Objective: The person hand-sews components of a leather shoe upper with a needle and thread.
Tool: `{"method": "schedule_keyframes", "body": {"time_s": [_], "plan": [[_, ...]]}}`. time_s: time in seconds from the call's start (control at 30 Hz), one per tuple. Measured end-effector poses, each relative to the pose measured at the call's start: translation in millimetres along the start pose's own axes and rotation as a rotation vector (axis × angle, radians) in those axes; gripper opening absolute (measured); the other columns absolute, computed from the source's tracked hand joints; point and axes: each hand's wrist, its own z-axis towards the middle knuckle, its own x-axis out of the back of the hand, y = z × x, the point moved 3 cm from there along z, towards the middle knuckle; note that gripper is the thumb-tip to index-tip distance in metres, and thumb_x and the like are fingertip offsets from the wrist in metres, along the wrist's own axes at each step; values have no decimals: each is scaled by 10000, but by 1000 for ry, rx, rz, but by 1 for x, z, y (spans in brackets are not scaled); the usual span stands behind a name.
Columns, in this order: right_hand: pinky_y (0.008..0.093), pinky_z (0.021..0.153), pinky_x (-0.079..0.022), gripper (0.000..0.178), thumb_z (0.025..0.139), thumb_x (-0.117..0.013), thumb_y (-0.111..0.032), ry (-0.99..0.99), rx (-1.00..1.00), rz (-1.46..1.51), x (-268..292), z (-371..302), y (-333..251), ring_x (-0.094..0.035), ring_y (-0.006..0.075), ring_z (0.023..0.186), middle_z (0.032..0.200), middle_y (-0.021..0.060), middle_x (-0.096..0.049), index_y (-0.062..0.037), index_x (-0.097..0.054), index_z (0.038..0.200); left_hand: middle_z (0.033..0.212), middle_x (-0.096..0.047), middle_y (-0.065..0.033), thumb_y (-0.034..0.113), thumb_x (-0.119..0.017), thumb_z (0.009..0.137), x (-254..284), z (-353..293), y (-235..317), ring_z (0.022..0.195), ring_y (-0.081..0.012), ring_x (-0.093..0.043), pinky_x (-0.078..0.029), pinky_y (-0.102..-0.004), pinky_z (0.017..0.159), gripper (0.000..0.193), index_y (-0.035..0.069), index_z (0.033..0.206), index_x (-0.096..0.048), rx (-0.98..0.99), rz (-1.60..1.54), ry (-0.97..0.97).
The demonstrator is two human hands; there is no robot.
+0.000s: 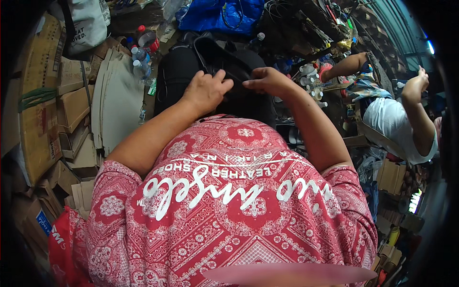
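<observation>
Black shoe upper (233,67) is being held over the lap (172,76), its edge being pinched by the right hand's (270,81) fingers; whether anything is being pinched by the left hand's (206,89) curled fingers cannot be told. Light, pliable handling is being suggested; its rim is being judged the best hold.

Cardboard boxes (74,107) are crowding the left side of the dim, cluttered room around me, a pale panel (117,103) resting beside them. Across the way, corrugated sheeting (399,31) is walling the far right, where a narrow strip of light (431,47) is glaring. Lower down, a second bright patch (415,201) is breaking the shadow near more cardboard (389,177).
</observation>
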Motion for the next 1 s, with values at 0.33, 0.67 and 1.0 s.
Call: {"method": "schedule_keyframes", "body": {"time_s": [0.33, 0.67, 1.0], "plan": [[219, 578, -317, 214, 861, -629, -310, -41, -34, 465, 12, -5, 39, -475, 46, 599, 641, -65, -515, -141, -565, 746, 1270, -507, -13, 167, -708, 727, 2, 13, -15, 812, -248, -616, -482, -349, 728, 433, 142, 1133, -558, -30, -185, 103], [222, 602, -370, 192, 860, -643, -260, -92, 139, 545, 15, 24, 60, -503, 69, 602, 655, -37, -541, -113, -577, 755, 1236, -577, 3, 203, -674, 768, -10, 18, -22, 981, -190, -616, -474, -338, 789, 384, 166, 1146, -615, 121, -129, 87], [230, 628, -392, 222, 856, -648, -257, -30, 212, 561, 6, 32, 53, -511, 77, 620, 665, -28, -547, -106, -573, 712, 1207, -589, -104, 125, -610, 824, 17, -16, -37, 1094, -251, -571, -461, -334, 892, 293, 102, 1116, -629, 187, -477, 190]]}}
